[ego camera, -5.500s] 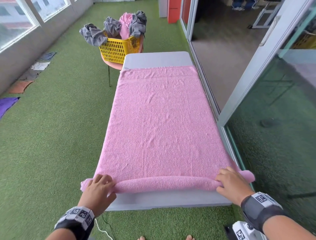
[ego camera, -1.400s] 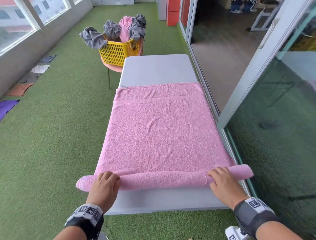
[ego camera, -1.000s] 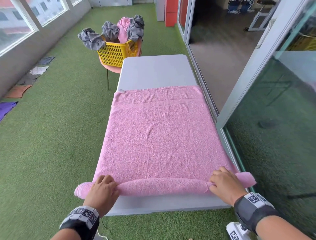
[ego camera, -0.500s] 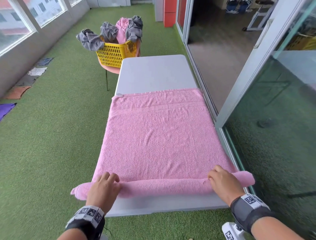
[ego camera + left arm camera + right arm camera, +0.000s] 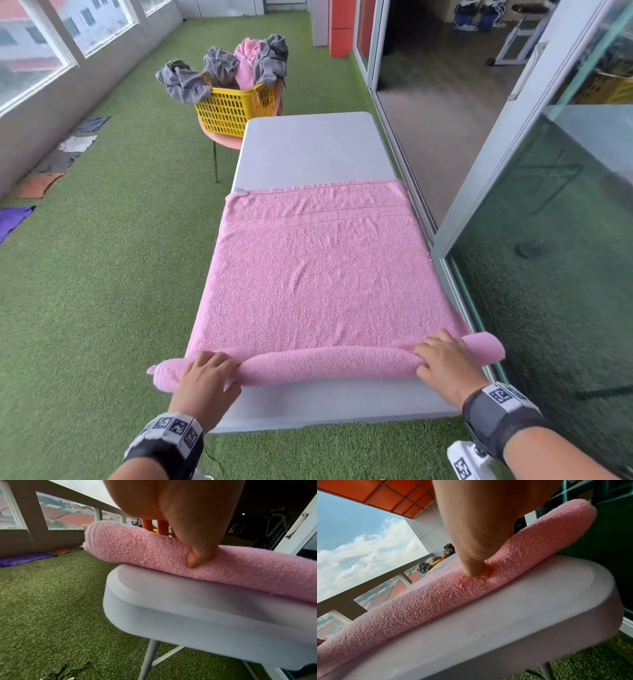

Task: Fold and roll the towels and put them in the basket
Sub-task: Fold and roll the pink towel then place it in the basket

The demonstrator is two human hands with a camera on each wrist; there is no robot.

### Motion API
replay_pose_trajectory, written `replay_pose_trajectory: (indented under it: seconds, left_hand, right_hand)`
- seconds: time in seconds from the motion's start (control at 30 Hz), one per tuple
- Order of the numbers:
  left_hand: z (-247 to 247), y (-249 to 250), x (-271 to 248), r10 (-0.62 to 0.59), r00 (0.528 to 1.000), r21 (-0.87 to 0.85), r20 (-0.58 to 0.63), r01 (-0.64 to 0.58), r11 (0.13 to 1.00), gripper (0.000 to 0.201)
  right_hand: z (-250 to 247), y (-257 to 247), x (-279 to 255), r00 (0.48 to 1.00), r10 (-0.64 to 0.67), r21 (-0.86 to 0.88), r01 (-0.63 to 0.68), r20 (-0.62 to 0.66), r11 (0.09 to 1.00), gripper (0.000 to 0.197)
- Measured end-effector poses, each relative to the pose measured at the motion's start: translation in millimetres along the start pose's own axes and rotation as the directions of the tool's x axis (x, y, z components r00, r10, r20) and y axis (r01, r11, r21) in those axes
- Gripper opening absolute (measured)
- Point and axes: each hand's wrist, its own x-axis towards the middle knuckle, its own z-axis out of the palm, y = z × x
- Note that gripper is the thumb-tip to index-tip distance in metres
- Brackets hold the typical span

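Observation:
A pink towel (image 5: pixel 315 270) lies flat on the grey table (image 5: pixel 308 147), its near end wound into a thick roll (image 5: pixel 329 366) by the table's front edge. My left hand (image 5: pixel 205 377) grips the roll near its left end, thumb (image 5: pixel 197 557) pressed into the front and fingers over the top. My right hand (image 5: pixel 442 363) grips the roll near its right end, thumb (image 5: pixel 474 568) dug into the cloth. Both roll ends overhang the table sides. The yellow basket (image 5: pixel 236 106) stands beyond the table's far left corner.
Grey and pink towels (image 5: pixel 222 68) hang over the basket, which sits on a pink chair (image 5: pixel 226 140). A glass sliding door (image 5: pixel 513 171) runs along the right. Cloths (image 5: pixel 41 181) lie on the green turf by the left wall.
The roll has grown thicker and the towel's far edge has slid toward me, baring more of the table. Both hands stay on the roll's ends.

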Motion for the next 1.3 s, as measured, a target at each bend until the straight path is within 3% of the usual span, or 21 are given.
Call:
replay_pose_trajectory:
  seconds: [0.1,0.23,0.37,0.47,0.57,0.67,0.8,0.9,0.93,1.03,1.13,1.2,1.3]
  left_hand:
    - [1,1,-4,0.019,1.000,0.020,-0.002,-0.019,1.000,0.018]
    - [2,2,-11,-0.006,0.998,-0.023,0.059,0.007,1.000,0.047]
    - [-1,5,-11,-0.038,0.995,-0.022,0.097,0.041,0.999,0.045]
    - [-2,8,-7,-0.099,0.994,0.071,0.048,0.096,0.993,0.036]
    - [-4,7,-3,-0.083,0.994,0.048,-0.066,0.086,0.995,0.010]
    - [-2,8,1,-0.063,0.997,-0.099,-0.047,0.058,0.993,0.023]
    - [-2,12,-1,-0.023,0.995,-0.169,-0.093,0.007,0.986,0.014]
    - [1,8,-5,0.016,0.987,-0.211,-0.163,-0.051,0.976,0.004]
    - [1,6,-6,0.034,0.986,-0.211,-0.162,-0.068,0.975,0.011]
    - [5,-1,-13,0.141,0.985,-0.101,-0.099,-0.150,0.983,0.034]
    - [5,-7,-15,0.145,0.989,0.009,0.015,-0.145,0.989,0.056]
    - [4,-8,-14,0.116,0.993,0.023,0.022,-0.116,0.993,0.054]
    - [2,-3,-12,0.085,0.996,0.048,0.003,-0.085,0.995,0.029]
  right_hand:
    - [-8,-4,-3,0.996,0.006,-0.002,-0.006,0.089,1.000,0.018]
    - [-5,-6,-8,0.991,0.004,0.075,-0.014,0.133,0.997,0.032]
    - [2,-7,-8,0.995,-0.001,0.140,-0.014,0.104,0.990,0.030]
    - [4,-9,-5,0.998,-0.010,0.126,0.002,0.061,0.992,0.022]
    - [6,-9,0,1.000,0.022,0.122,-0.023,0.009,0.992,0.018]
    - [13,-8,1,0.997,0.043,0.125,-0.035,-0.063,0.992,0.007]
    - [16,-7,-1,0.986,0.059,0.209,-0.026,-0.155,0.977,0.011]
    - [14,-5,-7,0.991,0.031,0.246,0.003,-0.134,0.969,0.015]
    - [14,-4,-8,0.994,0.017,0.248,0.010,-0.110,0.969,0.019]
    - [15,2,-11,0.999,-0.012,0.212,0.023,-0.053,0.977,0.030]
    - [14,7,-12,0.999,-0.022,0.114,0.025,-0.030,0.993,0.031]
    - [11,5,-13,0.999,-0.021,0.078,0.023,-0.025,0.997,0.019]
    - [2,1,-13,1.000,-0.021,0.055,0.020,0.011,0.998,0.004]
